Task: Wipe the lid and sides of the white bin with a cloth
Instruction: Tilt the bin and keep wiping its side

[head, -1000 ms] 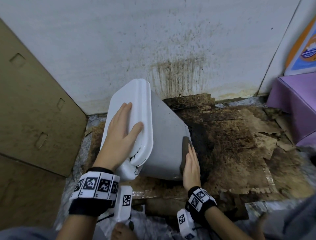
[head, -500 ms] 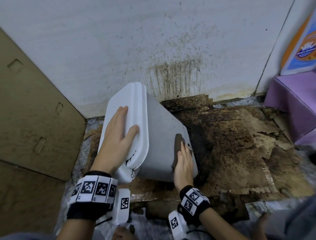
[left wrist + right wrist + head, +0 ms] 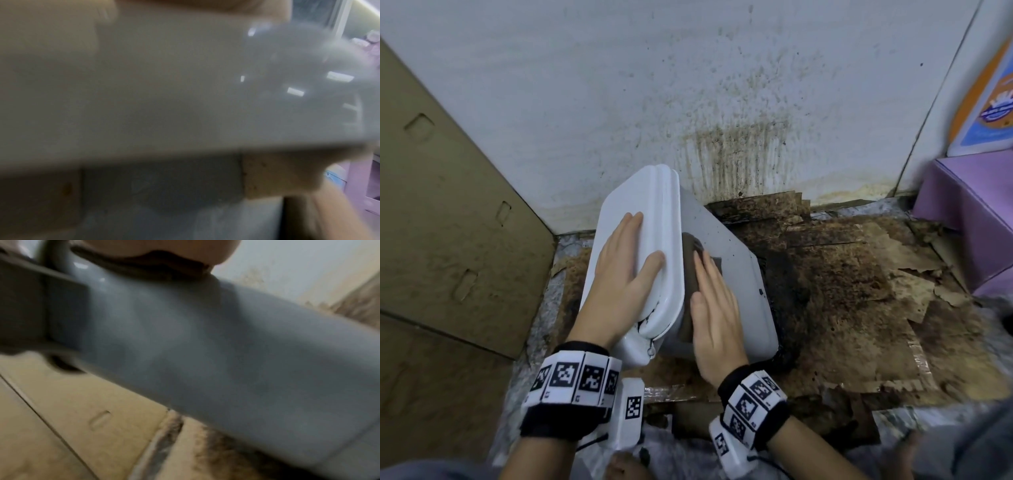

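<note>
1. Stained cardboard (image 3: pixel 859 308) covers the floor below a spattered wall (image 3: pixel 688 85); the white bin (image 3: pixel 726 274) sits tipped on it, lid (image 3: pixel 643 219) turned to the left, probably so its side faces up for wiping.
2. Left hand (image 3: pixel 619 270) lies flat on the lid, fingers straight, thumb spread at the rim; likely steadying the tilt.
3. Right hand (image 3: pixel 714 308) presses the dark cloth (image 3: pixel 690 253) against the bin's side just beside the lid, fingers extended and together, not curled round it.
</note>
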`<move>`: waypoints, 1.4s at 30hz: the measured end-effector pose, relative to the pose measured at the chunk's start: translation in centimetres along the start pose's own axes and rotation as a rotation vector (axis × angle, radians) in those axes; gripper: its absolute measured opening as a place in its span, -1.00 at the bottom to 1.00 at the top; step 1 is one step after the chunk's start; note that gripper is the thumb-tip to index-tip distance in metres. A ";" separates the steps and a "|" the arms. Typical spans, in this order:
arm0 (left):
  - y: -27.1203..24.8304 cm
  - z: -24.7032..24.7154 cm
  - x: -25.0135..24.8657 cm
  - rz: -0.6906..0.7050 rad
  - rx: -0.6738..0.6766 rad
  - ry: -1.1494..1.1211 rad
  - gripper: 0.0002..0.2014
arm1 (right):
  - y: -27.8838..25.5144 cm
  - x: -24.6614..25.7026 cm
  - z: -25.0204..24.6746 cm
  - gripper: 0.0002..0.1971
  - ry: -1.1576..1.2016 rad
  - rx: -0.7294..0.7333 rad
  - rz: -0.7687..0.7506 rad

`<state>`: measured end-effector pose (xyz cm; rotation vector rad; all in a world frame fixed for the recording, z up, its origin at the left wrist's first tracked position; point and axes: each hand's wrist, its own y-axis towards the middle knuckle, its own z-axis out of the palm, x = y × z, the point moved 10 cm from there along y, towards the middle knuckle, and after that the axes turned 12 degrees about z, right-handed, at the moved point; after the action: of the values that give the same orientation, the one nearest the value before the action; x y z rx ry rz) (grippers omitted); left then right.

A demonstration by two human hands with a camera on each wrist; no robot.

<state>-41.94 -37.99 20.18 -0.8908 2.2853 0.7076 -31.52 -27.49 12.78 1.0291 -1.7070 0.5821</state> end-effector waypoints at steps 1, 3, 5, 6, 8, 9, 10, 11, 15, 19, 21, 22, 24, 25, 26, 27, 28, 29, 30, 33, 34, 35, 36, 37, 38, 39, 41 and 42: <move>0.0 0.0 -0.1 0.003 -0.002 -0.003 -0.35 | -0.1 -0.8 -0.2 -0.43 -0.038 -0.008 -0.032; 0.0 -0.3 -0.2 -0.001 -0.012 -0.013 -0.34 | -0.1 -3.2 -0.6 -0.43 -0.071 -0.017 -0.054; -0.1 -0.4 0.0 -0.017 -0.009 -0.022 -0.36 | -0.1 -6.7 -1.0 -0.44 -0.061 -0.026 0.026; -0.1 -0.5 0.1 -0.019 -0.010 -0.027 -0.36 | -0.2 -8.6 -1.2 -0.45 -0.045 -0.037 0.091; -0.1 -0.5 0.2 -0.008 -0.010 -0.034 -0.37 | -0.6 -11.7 -1.7 -0.48 0.006 -0.069 0.227; -0.1 -0.5 0.1 -0.004 -0.010 -0.036 -0.37 | -0.8 -12.9 -1.9 -0.50 0.040 -0.086 0.287; -0.1 -0.5 0.1 -0.001 -0.010 -0.037 -0.37 | -0.9 -13.9 -1.9 -0.50 0.073 -0.103 0.338; -0.1 -0.4 0.1 -0.002 -0.010 -0.038 -0.37 | -1.0 -14.7 -2.1 -0.49 0.101 -0.120 0.382; 0.2 -0.2 -0.3 0.008 -0.013 -0.031 -0.35 | -0.8 -17.2 -2.6 -0.39 0.187 -0.160 0.537; 0.2 -0.1 -0.4 0.015 -0.014 -0.030 -0.33 | -0.7 -17.6 -2.4 -0.37 0.161 -0.118 0.551; 0.2 0.0 -0.3 0.008 -0.012 -0.034 -0.30 | -0.7 -17.6 -2.4 -0.38 0.154 -0.123 0.552; 0.2 0.0 -0.2 0.004 -0.011 -0.035 -0.28 | -0.7 -17.5 -2.4 -0.39 0.153 -0.128 0.554; 0.2 -0.1 0.0 -0.003 -0.012 -0.039 -0.26 | -0.5 -16.6 -2.4 -0.40 0.143 -0.137 0.539; 0.2 -0.1 0.0 -0.004 -0.010 -0.039 -0.25 | -0.4 -15.9 -2.3 -0.39 0.141 -0.138 0.526; 0.2 0.0 -0.1 -0.003 -0.005 -0.036 -0.25 | -0.4 -15.0 -2.2 -0.40 0.147 -0.134 0.512; 0.2 0.0 -0.2 -0.002 0.000 -0.028 -0.25 | -0.3 -14.0 -2.0 -0.42 0.155 -0.128 0.497; 0.2 0.1 -0.3 0.001 0.005 -0.020 -0.27 | -0.2 -12.8 -1.8 -0.44 0.161 -0.121 0.478; 0.2 0.2 -0.5 0.006 0.009 -0.011 -0.29 | -0.1 -11.5 -1.5 -0.47 0.161 -0.114 0.452; 0.2 0.3 -0.6 0.010 0.012 -0.005 -0.30 | -0.1 -10.0 -1.3 -0.49 0.157 -0.104 0.418; 0.3 0.4 -0.6 0.008 0.018 -0.004 -0.28 | 0.0 -4.9 -0.4 -0.45 0.141 -0.051 0.287; 0.3 0.4 -0.5 0.007 0.016 -0.008 -0.27 | 0.2 -3.3 -0.2 -0.43 0.131 -0.023 0.238; 0.4 0.3 -0.4 0.005 0.014 -0.013 -0.27 | 0.5 -1.9 0.2 -0.40 0.112 0.012 0.198; 0.4 0.2 -0.2 -0.002 0.014 -0.020 -0.27 | 0.9 -0.9 0.5 -0.38 0.087 0.057 0.172; 0.4 0.1 0.0 -0.013 0.016 -0.030 -0.27 | 1.4 -0.3 0.8 -0.35 0.060 0.105 0.160; 0.4 0.1 0.2 -0.026 0.016 -0.042 -0.27 | 2.0 0.0 1.1 -0.34 0.036 0.156 0.152; 0.3 0.0 0.3 -0.033 0.016 -0.050 -0.27 | 2.5 0.1 1.3 -0.35 0.016 0.204 0.148; 0.2 0.0 0.2 -0.030 0.017 -0.050 -0.27 | 3.8 0.2 1.6 -0.39 -0.001 0.275 0.144; 0.2 0.0 0.1 -0.025 0.018 -0.048 -0.28 | 4.6 0.3 1.7 -0.41 -0.006 0.300 0.140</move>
<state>-42.15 -37.92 20.12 -0.8833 2.2317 0.6897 -36.29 -26.54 12.85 1.1250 -1.7408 0.9487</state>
